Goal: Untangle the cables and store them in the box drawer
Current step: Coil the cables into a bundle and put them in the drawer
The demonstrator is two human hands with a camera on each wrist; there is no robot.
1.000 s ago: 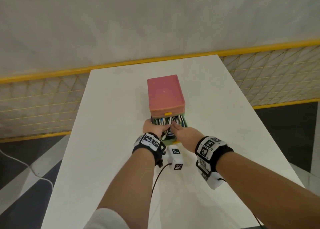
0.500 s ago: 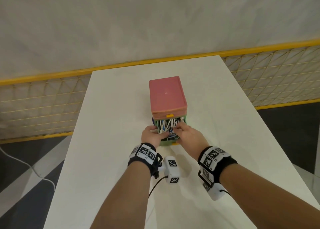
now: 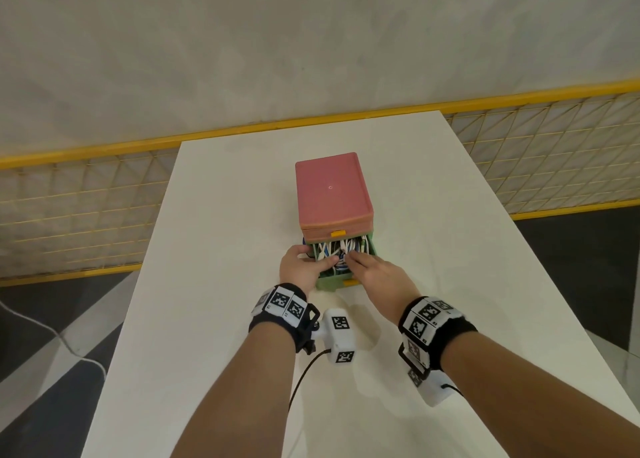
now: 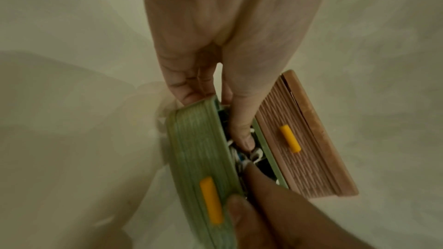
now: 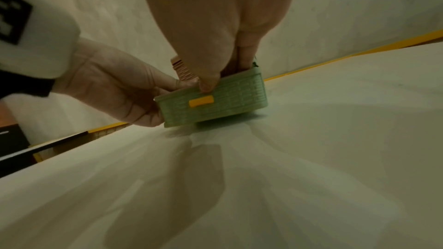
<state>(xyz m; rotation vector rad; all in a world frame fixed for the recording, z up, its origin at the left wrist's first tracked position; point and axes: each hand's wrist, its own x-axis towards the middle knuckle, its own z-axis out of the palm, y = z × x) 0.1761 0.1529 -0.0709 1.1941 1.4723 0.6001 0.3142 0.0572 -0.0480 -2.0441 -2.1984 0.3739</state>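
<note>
Since a second ago, nearer the wrists: green drawer drawn further from pink box, cables packed inside. Left hand gripping its left wall, thumb on cables; right hand pinching front wall. Only in right wrist view: right thumb on drawer face above yellow handle, over worktop.

The box looks like matt pink plastic, its front finely ribbed with layer lines, as on a printed part. The green drawer has the same ribbed, matt plastic wall, with a smooth yellow plastic handle. The cables inside have smooth white and blue sheaths. The desk is a smooth, matt white surface.
</note>
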